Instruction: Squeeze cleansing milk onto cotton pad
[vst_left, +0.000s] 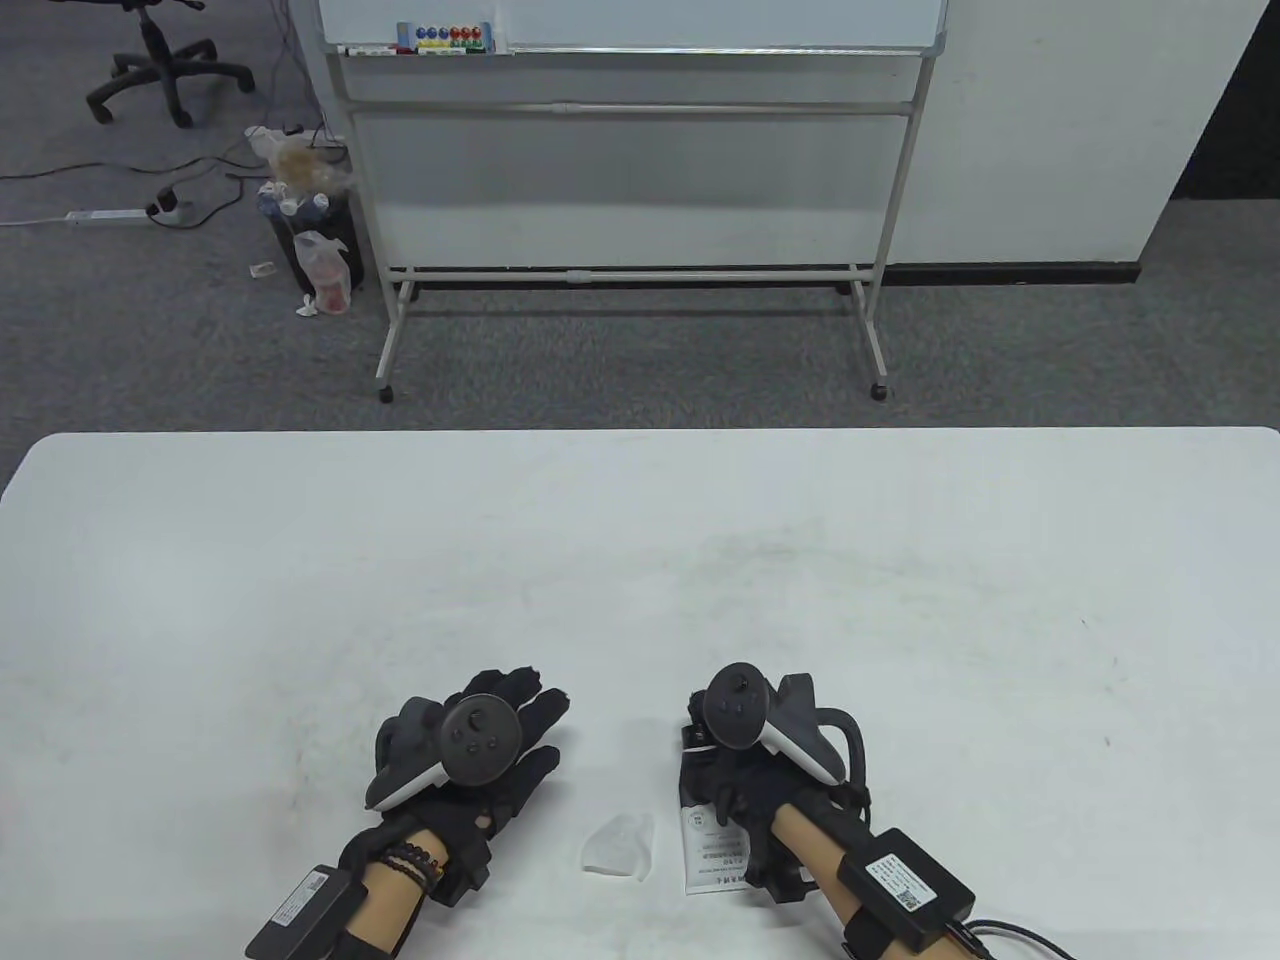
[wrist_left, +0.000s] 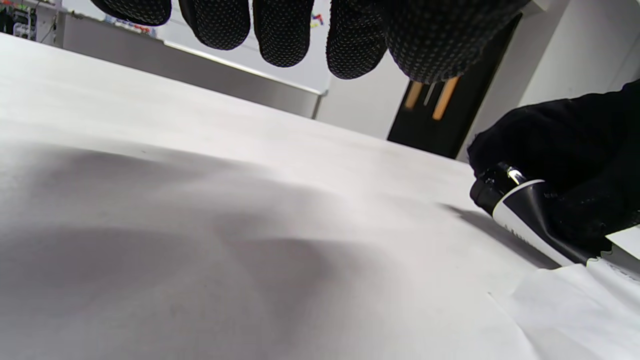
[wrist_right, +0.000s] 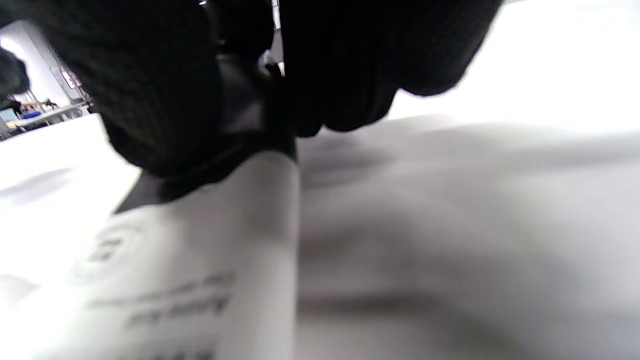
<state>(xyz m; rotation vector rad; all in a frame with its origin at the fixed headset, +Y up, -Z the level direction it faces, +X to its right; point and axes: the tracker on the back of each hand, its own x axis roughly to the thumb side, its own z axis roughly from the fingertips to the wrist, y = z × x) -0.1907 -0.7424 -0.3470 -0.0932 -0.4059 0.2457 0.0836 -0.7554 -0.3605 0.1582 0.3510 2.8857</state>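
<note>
The cleansing milk tube (vst_left: 712, 850) is white with a black upper part and lies on the white table (vst_left: 640, 560) near the front edge. My right hand (vst_left: 705, 760) rests over its black end and grips it. The right wrist view shows the fingers (wrist_right: 150, 100) wrapped around the tube (wrist_right: 200, 260). The left wrist view shows the tube's black cap end (wrist_left: 525, 210) sticking out from under the right hand (wrist_left: 575, 140). The thin white cotton pad (vst_left: 620, 845) lies flat between my hands. My left hand (vst_left: 525, 700) is empty, fingers (wrist_left: 282, 30) stretched out just over the table.
A whiteboard on a wheeled stand (vst_left: 630, 200) is on the carpet beyond the table's far edge. A full bin (vst_left: 310, 240) and an office chair (vst_left: 165, 60) are at the back left.
</note>
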